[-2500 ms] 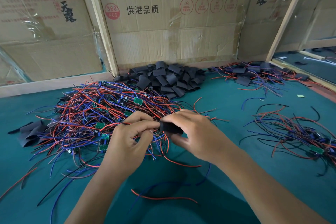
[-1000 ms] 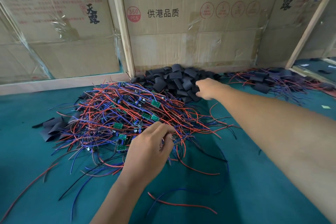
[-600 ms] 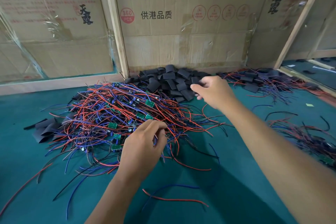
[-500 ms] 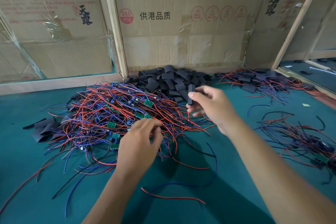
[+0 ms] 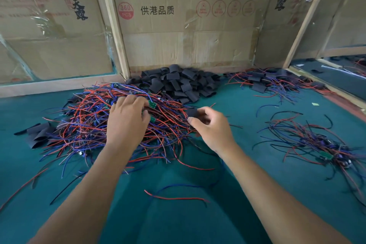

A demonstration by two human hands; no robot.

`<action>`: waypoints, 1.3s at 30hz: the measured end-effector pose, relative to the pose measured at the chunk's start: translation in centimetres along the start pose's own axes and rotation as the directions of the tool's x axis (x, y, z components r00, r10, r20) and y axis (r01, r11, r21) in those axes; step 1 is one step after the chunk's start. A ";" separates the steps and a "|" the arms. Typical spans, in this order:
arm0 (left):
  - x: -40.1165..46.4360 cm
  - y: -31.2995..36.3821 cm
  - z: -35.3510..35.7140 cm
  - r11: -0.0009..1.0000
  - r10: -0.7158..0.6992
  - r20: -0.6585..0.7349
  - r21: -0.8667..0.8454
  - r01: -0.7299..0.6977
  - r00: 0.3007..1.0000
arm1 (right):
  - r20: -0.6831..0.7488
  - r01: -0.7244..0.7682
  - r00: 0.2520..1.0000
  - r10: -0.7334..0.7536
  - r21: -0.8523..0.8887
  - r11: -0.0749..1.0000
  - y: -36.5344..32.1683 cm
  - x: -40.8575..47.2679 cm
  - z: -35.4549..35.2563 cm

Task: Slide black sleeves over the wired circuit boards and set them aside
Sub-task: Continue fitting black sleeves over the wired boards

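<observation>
Right hand (image 5: 213, 125) pinches black sleeve (image 5: 191, 113); left hand (image 5: 126, 119) perhaps grasping wires (image 5: 83, 123).

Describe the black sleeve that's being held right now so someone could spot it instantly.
Start at the sleeve pile against the cardboard wall, then come forward over the wire tangle. The sleeve is pinched in the right hand, the only one lifted off the table.

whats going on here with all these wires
A person is fitting black sleeves onto small wired circuit boards at a green table. The right hand pinches one black sleeve, just above the big tangle of red and blue wires. The left hand reaches into that tangle by a green board. A heap of spare sleeves lies against the cardboard wall.
</observation>
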State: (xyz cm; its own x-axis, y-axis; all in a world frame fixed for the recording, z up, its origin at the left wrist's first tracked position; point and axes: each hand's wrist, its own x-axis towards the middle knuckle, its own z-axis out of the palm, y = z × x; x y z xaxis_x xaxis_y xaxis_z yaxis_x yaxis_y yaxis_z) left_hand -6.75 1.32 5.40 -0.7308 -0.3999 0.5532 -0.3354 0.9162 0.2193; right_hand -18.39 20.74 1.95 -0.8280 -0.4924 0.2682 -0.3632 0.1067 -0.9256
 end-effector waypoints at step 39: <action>-2.8 1.3 -7.3 0.972 0.093 -0.203 -0.194 -0.133 0.975 | -0.274 -0.019 0.959 0.069 0.182 0.983 0.8 1.5 -1.2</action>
State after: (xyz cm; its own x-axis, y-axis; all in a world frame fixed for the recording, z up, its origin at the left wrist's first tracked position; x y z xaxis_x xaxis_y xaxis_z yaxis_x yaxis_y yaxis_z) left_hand -0.77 3.80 10.05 -0.6230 -0.2997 0.7225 -0.1138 0.9486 0.2954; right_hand -20.42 21.15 1.96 -0.9365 -0.2284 0.2661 -0.2633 -0.0432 -0.9637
